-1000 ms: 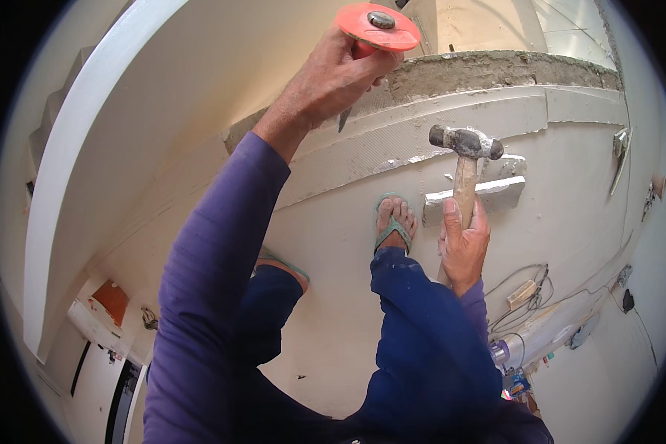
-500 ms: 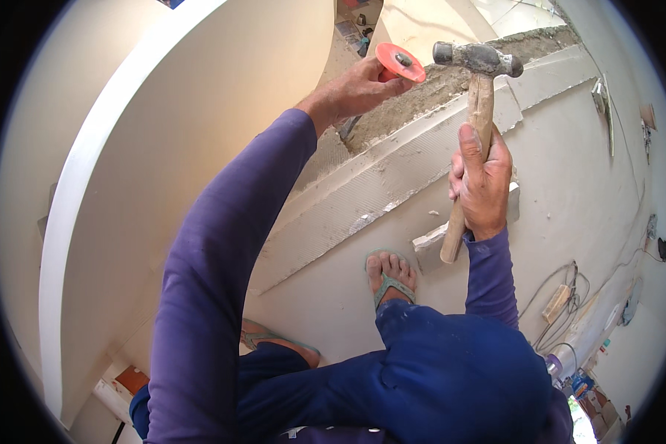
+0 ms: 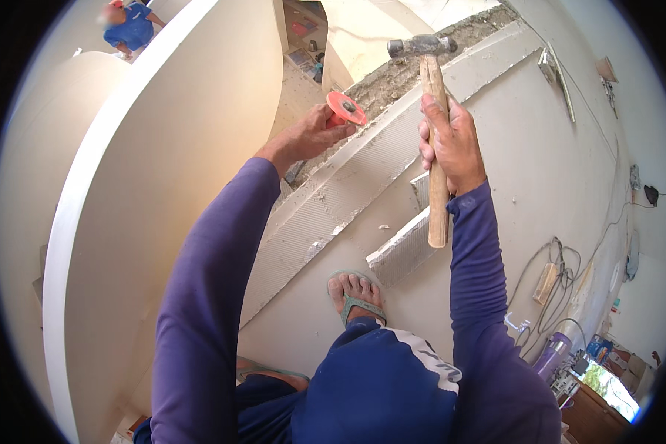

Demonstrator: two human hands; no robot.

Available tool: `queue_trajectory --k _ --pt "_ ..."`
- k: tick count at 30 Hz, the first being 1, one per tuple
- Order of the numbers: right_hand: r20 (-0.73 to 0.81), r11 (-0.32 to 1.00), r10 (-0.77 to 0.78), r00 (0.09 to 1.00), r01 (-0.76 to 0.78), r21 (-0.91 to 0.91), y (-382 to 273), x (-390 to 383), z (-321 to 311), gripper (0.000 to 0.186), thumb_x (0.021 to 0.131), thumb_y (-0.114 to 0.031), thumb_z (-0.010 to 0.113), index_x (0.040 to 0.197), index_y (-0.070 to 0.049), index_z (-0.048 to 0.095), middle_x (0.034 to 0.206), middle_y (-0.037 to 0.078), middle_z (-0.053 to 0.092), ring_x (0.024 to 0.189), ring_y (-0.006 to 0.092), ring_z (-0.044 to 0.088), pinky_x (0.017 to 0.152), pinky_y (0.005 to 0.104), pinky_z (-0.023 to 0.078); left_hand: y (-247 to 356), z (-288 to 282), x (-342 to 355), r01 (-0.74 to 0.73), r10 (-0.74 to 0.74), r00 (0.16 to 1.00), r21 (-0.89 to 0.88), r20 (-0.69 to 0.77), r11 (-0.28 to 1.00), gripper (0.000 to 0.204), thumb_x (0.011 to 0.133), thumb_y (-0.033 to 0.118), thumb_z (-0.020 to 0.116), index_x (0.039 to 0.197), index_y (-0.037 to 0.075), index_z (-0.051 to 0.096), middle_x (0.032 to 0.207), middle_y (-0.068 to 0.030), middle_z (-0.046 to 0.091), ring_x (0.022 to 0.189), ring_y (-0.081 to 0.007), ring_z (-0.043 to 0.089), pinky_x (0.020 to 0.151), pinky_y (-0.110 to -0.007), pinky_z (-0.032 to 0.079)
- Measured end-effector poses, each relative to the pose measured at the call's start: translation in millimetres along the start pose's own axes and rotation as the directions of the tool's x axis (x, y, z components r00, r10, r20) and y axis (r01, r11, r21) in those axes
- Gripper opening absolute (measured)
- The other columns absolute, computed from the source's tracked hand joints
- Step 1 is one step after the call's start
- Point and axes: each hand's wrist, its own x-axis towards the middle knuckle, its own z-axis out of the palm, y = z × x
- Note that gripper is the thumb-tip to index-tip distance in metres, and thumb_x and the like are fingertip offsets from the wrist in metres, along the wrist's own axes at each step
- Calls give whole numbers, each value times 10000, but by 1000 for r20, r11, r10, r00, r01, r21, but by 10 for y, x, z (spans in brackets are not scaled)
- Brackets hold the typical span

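My left hand (image 3: 303, 140) is closed around the grip of a chisel with a round red-orange hand guard (image 3: 345, 109). The chisel's metal striking end shows at the disc's centre; its blade is hidden below. To the right, my right hand (image 3: 457, 152) wraps the wooden handle of a ball-peen hammer (image 3: 436, 214), its steel head raised and apart from the chisel. Beneath both tools run a rough grey mortar strip (image 3: 396, 83) and a long pale tile piece (image 3: 333, 200) with a ribbed face. A shorter ribbed tile piece (image 3: 403, 255) lies nearer my foot.
A tall curved panel with a white edge (image 3: 89, 163) rises on the left. Beyond it stands another person in a blue shirt (image 3: 131, 28). Coiled cable (image 3: 547, 296) and a purple cylinder (image 3: 552, 355) lie at the right. My sandalled foot (image 3: 355, 296) is on the floor.
Both hands, with chisel and hammer, appear further left and the chisel lower in the picture as the view shifts. The other person has come into view at top left.
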Motion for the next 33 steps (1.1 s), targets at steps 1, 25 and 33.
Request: queue_trajectory --k 1,25,33 --pt "15 999 32 999 -31 -28 -4 37 -27 405 1066 -436 635 1074 -40 552 737 -3 523 477 48 502 375 230 446 -33 28 19 -12 12 1000 6 13 1000 396 1048 402 687 1261 83 588 865 27 550 740 -93 524 640 -294 470" --pt "-135 986 -22 991 44 162 113 737 -383 400 1071 -391 618 1097 -2 528 761 -10 499 524 42 502 397 208 470 18 24 457 192 -218 973 246 82 950 484 986 422 742 1129 -25 625 885 -99 668 811 -195 650 736 -364 528" --pt "234 961 163 958 -101 -257 29 684 -458 395 1065 -375 631 1084 3 517 706 -10 500 496 42 496 366 212 463 -15 -3 394 246 -270 962 283 49 927 474 985 420 740 1109 -25 633 895 -102 679 830 -197 658 738 -365 529"
